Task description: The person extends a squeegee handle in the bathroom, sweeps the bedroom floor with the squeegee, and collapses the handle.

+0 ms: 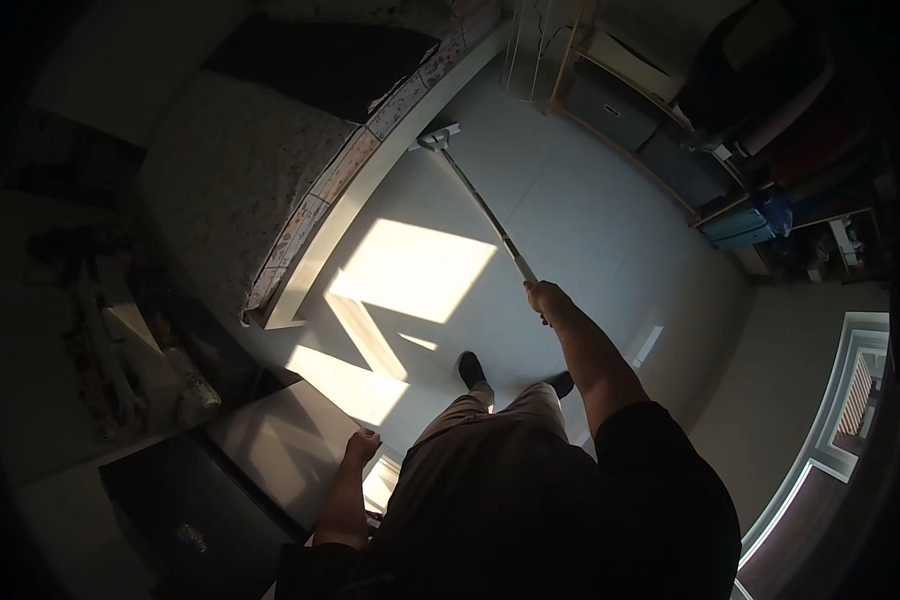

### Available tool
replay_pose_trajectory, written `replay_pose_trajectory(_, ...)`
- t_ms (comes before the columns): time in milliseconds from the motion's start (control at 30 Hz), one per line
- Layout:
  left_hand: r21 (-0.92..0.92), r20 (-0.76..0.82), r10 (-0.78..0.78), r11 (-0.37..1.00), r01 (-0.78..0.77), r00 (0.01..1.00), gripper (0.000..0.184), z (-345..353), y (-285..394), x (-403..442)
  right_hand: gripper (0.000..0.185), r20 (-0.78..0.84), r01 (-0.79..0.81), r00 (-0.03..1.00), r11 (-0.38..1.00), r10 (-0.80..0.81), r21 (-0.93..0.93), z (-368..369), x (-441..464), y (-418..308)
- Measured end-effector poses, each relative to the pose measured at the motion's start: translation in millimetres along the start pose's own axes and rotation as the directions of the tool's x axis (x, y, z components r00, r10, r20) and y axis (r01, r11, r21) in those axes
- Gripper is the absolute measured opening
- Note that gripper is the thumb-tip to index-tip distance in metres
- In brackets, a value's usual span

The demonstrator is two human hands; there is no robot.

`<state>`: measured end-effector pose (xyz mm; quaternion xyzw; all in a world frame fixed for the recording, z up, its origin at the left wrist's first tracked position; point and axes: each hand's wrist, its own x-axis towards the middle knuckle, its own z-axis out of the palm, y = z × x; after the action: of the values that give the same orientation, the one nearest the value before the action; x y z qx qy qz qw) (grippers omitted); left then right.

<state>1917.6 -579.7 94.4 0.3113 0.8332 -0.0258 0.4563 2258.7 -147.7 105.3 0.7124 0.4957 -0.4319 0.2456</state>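
Note:
My right hand [546, 300] is wrapped round the upper end of a long mop handle [492, 218]. The pole slants away from me to the upper left, where its flat white head [438, 138] lies on the grey floor [570, 220] against the base of a low white ledge. My left hand [366, 442] hangs at my side with its fingers curled, close to a light panel; whether it holds anything is too small to make out.
A bed-like surface with a patterned border [320, 190] runs along the left. Wooden shelves with grey boxes [610, 105] and a blue bag [745, 225] stand at the upper right. A window [850, 390] is at the right, a dark cabinet [190, 500] at the lower left.

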Motion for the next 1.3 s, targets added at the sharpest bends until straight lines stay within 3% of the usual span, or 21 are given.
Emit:
replay_pose_trajectory(67, -0.206, 0.078, -0.129, 0.968, 0.142, 0.989, 0.036, 22, -47, 11, 0.066, -0.001, 0.022, 1.000, 0.996, -0.022, -0.082, 7, -17, 74)
replay_pose_trajectory(133, -0.224, 0.113, -0.174, 0.955, 0.196, 0.978, 0.038, 53, -83, 28, 0.069, -0.087, -0.019, 0.996, 0.983, 0.003, -0.181, 28, -34, 193)
replay_pose_trajectory(167, -0.196, 0.129, -0.131, 0.968, 0.155, 0.983, 0.041, 53, -73, 24, 0.069, -0.046, -0.080, 0.996, 0.968, 0.071, -0.240, 45, -43, 268)
replay_pose_trajectory(233, -0.163, 0.166, -0.107, 0.977, 0.135, 0.980, 0.042, 58, -61, 34, 0.069, -0.066, -0.207, 0.978, 0.938, 0.197, -0.278, 52, -150, 359)
replay_pose_trajectory(267, -0.141, 0.194, -0.081, 0.984, 0.109, 0.978, 0.043, 62, -49, 43, 0.069, 0.011, -0.206, 0.976, 0.935, 0.218, -0.290, 50, -206, 385)
replay_pose_trajectory(333, -0.170, 0.225, -0.028, 0.983, 0.068, 0.974, 0.043, 70, -14, 57, 0.069, 0.192, -0.133, 0.954, 0.900, 0.229, -0.414, 120, -218, 564)
replay_pose_trajectory(467, -0.195, 0.180, 0.106, 0.978, -0.070, 0.978, 0.043, 27, 105, 72, 0.073, 0.135, -0.302, 0.911, 0.853, 0.390, -0.425, 104, -245, 480)
replay_pose_trajectory(567, -0.199, 0.063, 0.354, 0.921, -0.336, 0.933, 0.036, -26, 191, 71, 0.069, 0.037, -0.188, 0.978, 0.939, 0.207, -0.287, 86, -174, 428)
replay_pose_trajectory(600, -0.199, 0.037, 0.384, 0.907, -0.370, 0.922, 0.035, -37, 207, 80, 0.069, -0.004, -0.195, 0.979, 0.937, 0.203, -0.290, 68, -147, 383)
replay_pose_trajectory(667, -0.194, -0.015, 0.422, 0.888, -0.416, 0.907, 0.034, -54, 226, 100, 0.067, -0.067, -0.040, 0.998, 0.959, 0.022, -0.282, 48, -70, 322)
replay_pose_trajectory(733, -0.289, -0.040, 0.315, 0.905, -0.313, 0.948, 0.033, -70, 240, 108, 0.065, -0.076, 0.073, 0.992, 0.952, -0.100, -0.298, 18, -5, 232)
replay_pose_trajectory(833, -0.263, -0.056, 0.337, 0.903, -0.340, 0.940, 0.033, -83, 241, 102, 0.063, -0.125, 0.244, 0.950, 0.932, -0.285, -0.267, -17, 37, 92)
replay_pose_trajectory(933, -0.077, 0.000, 0.340, 0.938, -0.339, 0.941, 0.033, -80, 232, 87, 0.060, -0.053, 0.328, 0.937, 0.921, -0.346, -0.213, -22, 27, -3)
replay_pose_trajectory(1000, 0.032, 0.035, 0.332, 0.943, -0.333, 0.943, 0.039, -74, 206, 90, 0.058, -0.013, 0.306, 0.950, 0.939, -0.312, -0.160, 0, 17, -7)
replay_pose_trajectory(1067, -0.009, 0.066, 0.246, 0.969, -0.246, 0.967, 0.039, -63, 174, 98, 0.058, -0.041, 0.282, 0.955, 0.942, -0.294, -0.183, 21, 18, 33)
replay_pose_trajectory(1200, -0.006, 0.141, 0.188, 0.982, -0.189, 0.972, 0.041, -66, 137, 107, 0.060, -0.069, 0.085, 0.992, 0.953, -0.110, -0.290, 51, -24, 195)
replay_pose_trajectory(1233, 0.022, 0.158, 0.198, 0.979, -0.204, 0.967, 0.041, -68, 128, 113, 0.062, -0.013, 0.001, 1.000, 0.936, -0.006, -0.352, 59, -57, 239)
replay_pose_trajectory(1300, 0.039, 0.160, 0.216, 0.974, -0.225, 0.963, 0.041, -75, 121, 127, 0.067, 0.058, -0.144, 0.984, 0.941, 0.169, -0.308, 90, -141, 334)
